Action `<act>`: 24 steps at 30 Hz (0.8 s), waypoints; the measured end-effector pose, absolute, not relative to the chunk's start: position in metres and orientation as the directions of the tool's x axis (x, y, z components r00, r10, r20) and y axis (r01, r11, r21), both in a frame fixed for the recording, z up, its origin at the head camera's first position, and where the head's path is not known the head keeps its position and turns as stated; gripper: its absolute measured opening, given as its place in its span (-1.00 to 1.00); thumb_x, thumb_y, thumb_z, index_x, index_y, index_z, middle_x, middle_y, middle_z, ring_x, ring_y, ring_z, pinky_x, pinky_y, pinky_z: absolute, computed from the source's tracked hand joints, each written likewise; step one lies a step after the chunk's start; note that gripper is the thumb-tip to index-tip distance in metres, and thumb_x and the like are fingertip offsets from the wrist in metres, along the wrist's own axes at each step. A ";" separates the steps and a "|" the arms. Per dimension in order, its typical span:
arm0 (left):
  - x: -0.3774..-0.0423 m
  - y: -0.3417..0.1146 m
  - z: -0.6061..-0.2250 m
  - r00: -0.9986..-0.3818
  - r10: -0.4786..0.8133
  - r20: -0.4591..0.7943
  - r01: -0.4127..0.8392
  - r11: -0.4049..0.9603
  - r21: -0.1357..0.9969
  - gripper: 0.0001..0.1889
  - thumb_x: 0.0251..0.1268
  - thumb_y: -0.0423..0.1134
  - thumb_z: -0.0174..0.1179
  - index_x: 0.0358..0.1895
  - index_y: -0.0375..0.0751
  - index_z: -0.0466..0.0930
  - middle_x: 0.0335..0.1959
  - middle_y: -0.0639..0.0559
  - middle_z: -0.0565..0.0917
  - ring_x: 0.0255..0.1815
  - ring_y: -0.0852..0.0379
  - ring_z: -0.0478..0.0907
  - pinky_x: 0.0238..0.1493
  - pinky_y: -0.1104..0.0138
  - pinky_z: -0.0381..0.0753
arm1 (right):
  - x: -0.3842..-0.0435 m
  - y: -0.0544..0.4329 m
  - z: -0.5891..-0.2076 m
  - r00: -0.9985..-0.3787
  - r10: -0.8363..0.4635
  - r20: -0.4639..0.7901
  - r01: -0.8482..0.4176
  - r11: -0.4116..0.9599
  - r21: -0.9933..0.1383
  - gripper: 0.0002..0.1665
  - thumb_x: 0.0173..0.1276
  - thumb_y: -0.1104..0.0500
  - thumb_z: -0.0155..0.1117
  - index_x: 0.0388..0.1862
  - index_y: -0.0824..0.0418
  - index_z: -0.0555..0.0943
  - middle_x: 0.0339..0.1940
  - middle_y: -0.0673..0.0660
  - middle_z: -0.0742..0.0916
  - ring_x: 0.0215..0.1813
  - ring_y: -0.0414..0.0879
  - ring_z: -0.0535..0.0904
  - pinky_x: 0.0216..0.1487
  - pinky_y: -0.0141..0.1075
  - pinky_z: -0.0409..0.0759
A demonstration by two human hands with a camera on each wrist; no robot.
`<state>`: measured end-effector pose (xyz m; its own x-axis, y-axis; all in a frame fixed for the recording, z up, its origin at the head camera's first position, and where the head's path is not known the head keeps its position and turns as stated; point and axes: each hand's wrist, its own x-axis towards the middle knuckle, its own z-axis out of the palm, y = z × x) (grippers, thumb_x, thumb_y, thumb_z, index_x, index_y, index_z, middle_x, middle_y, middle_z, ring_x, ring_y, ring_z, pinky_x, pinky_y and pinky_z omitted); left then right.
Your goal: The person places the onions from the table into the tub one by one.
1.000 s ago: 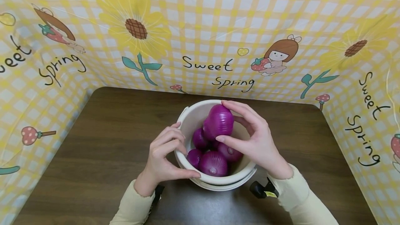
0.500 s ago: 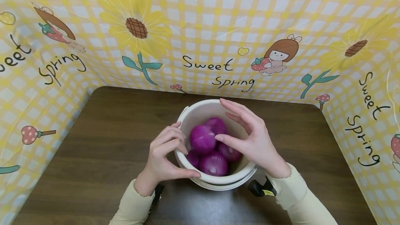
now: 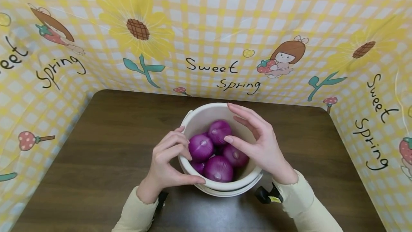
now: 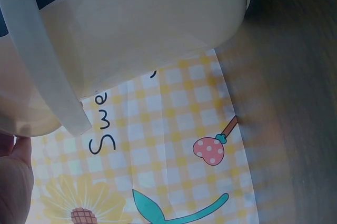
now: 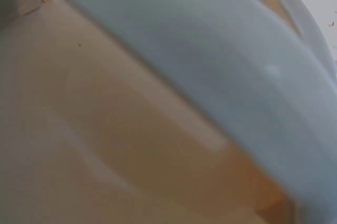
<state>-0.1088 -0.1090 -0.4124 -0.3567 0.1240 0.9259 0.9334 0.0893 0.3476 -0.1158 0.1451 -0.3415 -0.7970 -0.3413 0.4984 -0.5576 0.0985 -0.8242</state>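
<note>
Several purple onions lie in a white bucket (image 3: 227,186) in the head view. One onion (image 3: 201,147) sits high at the left, another onion (image 3: 220,132) towards the back. Lower down are a front onion (image 3: 219,169) and a right one. My left hand (image 3: 168,158) grips the bucket's left rim, its thumb lying along the front edge. Over the right side of the bucket my right hand (image 3: 262,142) is spread, thumb and fingers apart with nothing between them. Its thumb tip is close by the back and right onions. The bucket's wall (image 4: 147,29) fills the top of the left wrist view.
The bucket stands on a dark wooden table (image 3: 112,146). A yellow checked cloth (image 3: 206,31) with printed flowers and lettering rises behind and on both sides. A black wrist-camera mount (image 3: 268,194) sits by the right sleeve.
The onion held in my right hand has been let go into the bucket. The upper onions rolled apart, one to the left. The left hand stays on the rim.
</note>
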 end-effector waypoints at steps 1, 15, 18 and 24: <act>-0.108 -0.109 -0.412 -0.357 0.124 0.926 0.933 0.090 0.348 -0.43 -0.13 0.22 0.62 -0.55 -0.17 0.53 -0.45 -0.04 0.56 -0.31 -0.04 0.49 0.28 -0.08 0.48 | -0.116 0.145 -0.342 -0.796 -0.340 0.501 -0.559 0.095 -0.824 -0.16 0.14 0.56 0.48 0.41 0.17 0.52 0.40 0.15 0.54 0.40 0.16 0.42 0.40 -0.04 0.43; -0.106 -0.118 -0.410 -0.350 0.147 0.925 0.934 0.125 0.334 -0.54 0.05 0.11 0.57 -0.44 -0.25 0.65 -0.37 -0.11 0.66 -0.23 -0.11 0.59 0.29 -0.06 0.49 | -0.131 0.171 -0.345 -0.763 -0.211 0.611 -0.643 0.149 -0.751 -0.51 0.53 0.39 0.06 0.40 0.31 0.50 0.39 0.20 0.56 0.42 0.16 0.41 0.41 -0.03 0.40; -0.106 -0.125 -0.408 -0.375 0.188 0.908 0.924 0.160 0.348 -0.53 0.25 0.12 0.44 -0.19 -0.30 0.75 -0.17 -0.21 0.74 0.01 -0.24 0.63 0.37 -0.13 0.38 | -0.137 0.185 -0.343 -0.761 -0.192 0.619 -0.648 0.236 -0.724 -0.52 0.61 0.32 -0.07 0.44 0.27 0.48 0.42 0.15 0.54 0.44 0.11 0.40 0.42 -0.05 0.39; -0.112 -0.144 -0.398 -0.480 0.254 0.839 0.861 0.319 0.396 -0.24 0.48 0.35 -0.01 0.26 -0.32 0.61 0.25 -0.26 0.60 0.41 -0.35 0.35 0.47 -0.29 0.03 | -0.144 0.213 -0.342 -0.798 -0.169 0.579 -0.591 0.407 -0.696 -0.47 0.69 0.21 -0.25 0.53 0.21 0.37 0.50 0.10 0.45 0.48 0.03 0.35 0.46 -0.23 0.31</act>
<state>-0.1120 -0.1440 -0.3982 -0.4804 0.2541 0.8394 0.8610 0.3189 0.3963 -0.1444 0.2132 -0.3416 -0.7978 -0.1688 0.5788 -0.5912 0.4074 -0.6961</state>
